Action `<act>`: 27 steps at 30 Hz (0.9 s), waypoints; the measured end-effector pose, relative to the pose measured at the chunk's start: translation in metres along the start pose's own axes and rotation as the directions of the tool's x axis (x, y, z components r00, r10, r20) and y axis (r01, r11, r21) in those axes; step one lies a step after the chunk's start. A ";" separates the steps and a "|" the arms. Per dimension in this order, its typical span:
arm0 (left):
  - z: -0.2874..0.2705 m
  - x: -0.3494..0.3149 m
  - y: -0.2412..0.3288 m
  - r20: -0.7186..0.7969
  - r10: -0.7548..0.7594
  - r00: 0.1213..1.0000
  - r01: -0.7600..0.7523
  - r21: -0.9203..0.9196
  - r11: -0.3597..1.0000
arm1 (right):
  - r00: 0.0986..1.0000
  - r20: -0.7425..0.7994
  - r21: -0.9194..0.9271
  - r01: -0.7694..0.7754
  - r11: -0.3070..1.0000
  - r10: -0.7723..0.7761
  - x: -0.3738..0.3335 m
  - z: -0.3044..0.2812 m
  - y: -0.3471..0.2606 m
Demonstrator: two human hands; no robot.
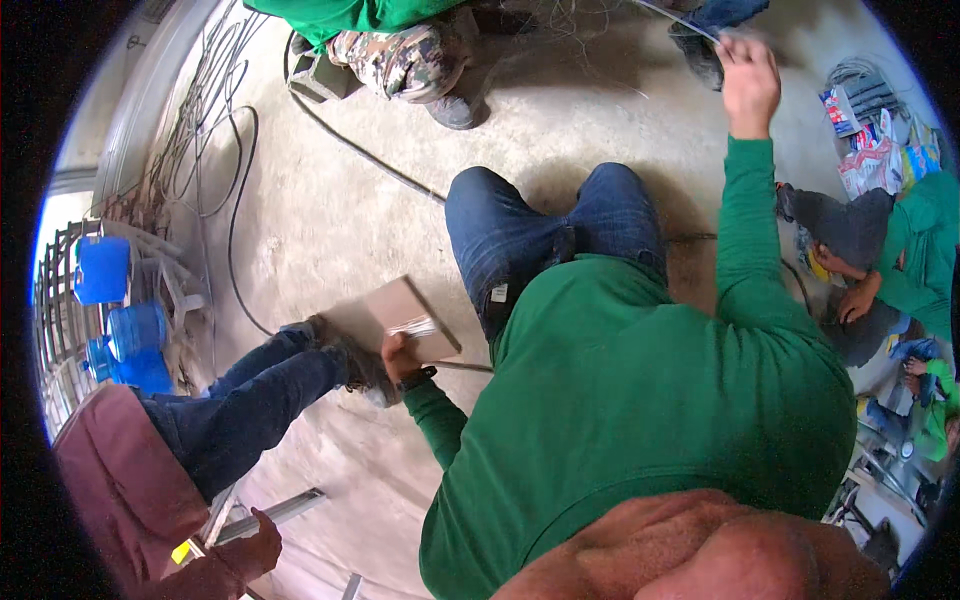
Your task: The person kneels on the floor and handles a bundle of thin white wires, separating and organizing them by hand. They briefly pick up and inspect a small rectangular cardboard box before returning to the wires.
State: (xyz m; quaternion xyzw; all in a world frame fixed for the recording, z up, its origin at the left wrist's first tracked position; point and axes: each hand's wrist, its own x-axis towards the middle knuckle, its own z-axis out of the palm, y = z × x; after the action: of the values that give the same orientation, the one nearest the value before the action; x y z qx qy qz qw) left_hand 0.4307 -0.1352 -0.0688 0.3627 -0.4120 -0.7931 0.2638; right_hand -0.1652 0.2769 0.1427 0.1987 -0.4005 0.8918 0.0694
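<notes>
My left hand, with a dark watch at the wrist, is at the near edge of a flat tan board on the floor. Its fingers are closed on a small bundle of thin white strands, which spreads over the board. My right hand is stretched far out to the upper right in a pinch. From its fingertips a thin white strand runs to the upper left, out of the picture. What the strands are made of is too fine to tell.
At left stands a person in a dull red top, shoes beside the board, near blue water jugs. Black cables lie beyond. Another person in camouflage trousers sits ahead; people in green sit at right near bags.
</notes>
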 end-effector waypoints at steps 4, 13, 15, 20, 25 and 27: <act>-0.025 0.021 -0.002 -0.120 0.095 0.988 -0.119 -0.214 0.969 | 0.967 -0.220 0.069 -0.116 0.991 0.129 -0.032 -0.089 0.008; -0.068 0.019 0.006 -0.059 0.382 0.922 -0.386 -0.057 0.921 | 0.867 -0.041 -0.730 -0.366 0.578 0.497 -0.158 -0.099 0.118; -0.054 -0.005 0.014 -0.168 0.322 0.932 -0.340 -0.092 0.936 | 0.809 0.094 -0.756 -0.322 0.570 0.581 -0.172 -0.081 0.134; -0.013 -0.051 0.047 -0.005 0.337 0.941 -0.292 0.487 0.823 | 0.900 0.141 -0.553 -0.273 0.787 0.412 -0.143 -0.033 0.141; -0.003 -0.072 0.048 0.050 0.128 0.991 -0.137 0.412 0.901 | 0.985 0.172 -0.539 0.100 0.837 -0.007 -0.041 0.055 0.108; 0.039 -0.074 0.054 0.148 -0.023 0.989 0.019 0.025 0.999 | 0.971 0.234 -0.449 0.157 0.880 -0.054 -0.005 0.074 0.114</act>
State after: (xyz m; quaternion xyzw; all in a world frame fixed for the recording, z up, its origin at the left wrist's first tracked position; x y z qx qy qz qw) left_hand 0.4506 -0.0924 0.0182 0.3103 -0.4360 -0.8156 0.2198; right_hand -0.1709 0.1459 0.1061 0.2930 -0.5958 0.7382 0.1199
